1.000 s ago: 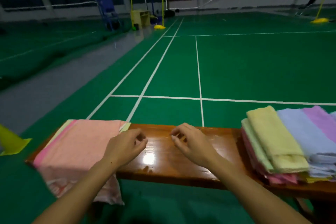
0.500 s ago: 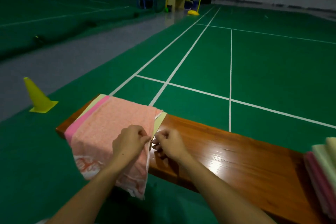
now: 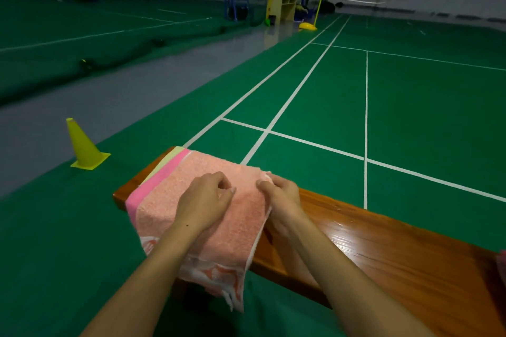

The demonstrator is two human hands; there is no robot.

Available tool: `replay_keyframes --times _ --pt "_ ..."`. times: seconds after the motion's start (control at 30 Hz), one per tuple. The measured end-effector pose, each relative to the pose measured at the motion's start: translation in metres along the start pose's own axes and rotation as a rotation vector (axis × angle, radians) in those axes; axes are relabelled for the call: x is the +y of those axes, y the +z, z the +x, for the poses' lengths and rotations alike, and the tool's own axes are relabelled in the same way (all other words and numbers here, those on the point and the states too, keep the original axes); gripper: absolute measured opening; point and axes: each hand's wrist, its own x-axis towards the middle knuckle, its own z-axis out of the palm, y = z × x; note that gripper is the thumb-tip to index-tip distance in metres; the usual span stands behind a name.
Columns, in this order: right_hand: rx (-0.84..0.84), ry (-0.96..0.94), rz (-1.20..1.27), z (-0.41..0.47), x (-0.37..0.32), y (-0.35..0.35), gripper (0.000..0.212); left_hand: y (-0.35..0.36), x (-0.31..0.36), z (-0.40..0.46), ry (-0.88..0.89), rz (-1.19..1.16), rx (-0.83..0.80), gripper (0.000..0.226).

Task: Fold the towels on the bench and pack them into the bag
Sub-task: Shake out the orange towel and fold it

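Evidently the folding step is in hand, at its very start. A salmon-pink terry towel [image 3: 202, 216] with a bright pink border stripe is draped over the left end of the glossy brown wooden bench [image 3: 383, 243], its near part hanging down over the front edge. A pale yellow towel [image 3: 167, 161] is seen as a narrow strip beneath it at the far left.

Left hand [image 3: 205, 200]: laid on the pink towel's top surface, fingers curled, thumb and forefinger brought together as if nipping the cloth. Whether fabric is actually caught cannot be told.

Right hand [image 3: 282, 194]: set at the towel's right edge near the far corner, fingers curled round the hem, which is pinched and slightly lifted.

No bag is visible. At the far right margin a sliver of pink cloth [image 3: 501, 262] is noted on the bench; what it is cannot be made out.

Judgement: a grip on the top towel is being taken so it can be separated from the one below and folded. For the next move, a firm hold at two points on one edge would be needed, with only the top layer caught; the hanging part would have to be brought up level before a fold is laid.

Surroundings: green court floor [image 3: 410, 107] with white lines, a yellow plastic cone [image 3: 82, 145] to the left.
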Motion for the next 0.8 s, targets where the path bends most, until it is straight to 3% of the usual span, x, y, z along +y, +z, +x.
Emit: replay_keyframes --times 0.07,0.13,0.2,0.3,0.43,0.7,0.8 --pt "0.041 -0.096 -0.009 0.0 -0.002 -0.01 0.041 -0.003 -0.027 0.008 -0.073 0.178 0.058 0.026" --pt "0.079 -0.123 -0.021 0.001 0.002 -0.02 0.048 -0.003 -0.06 0.014 -0.217 0.266 0.016 0.05" --pt "0.075 -0.112 -0.038 0.001 0.01 -0.028 0.045 -0.001 -0.088 0.016 -0.336 0.276 -0.065 0.075" --pt "0.104 -0.14 -0.019 -0.004 0.013 -0.042 0.034 0.004 -0.098 0.017 -0.355 0.333 -0.158 0.094" --pt "0.147 -0.174 0.052 -0.017 -0.001 -0.08 0.033 0.006 -0.087 0.013 -0.376 0.366 -0.213 0.1" --pt "0.181 -0.25 -0.198 -0.049 -0.02 -0.208 0.026 0.013 -0.079 0.019 -0.425 0.564 -0.308 0.091" --pt "0.169 -0.245 -0.246 -0.065 -0.019 -0.247 0.025 0.03 -0.043 0.012 -0.147 0.611 -0.207 0.069"
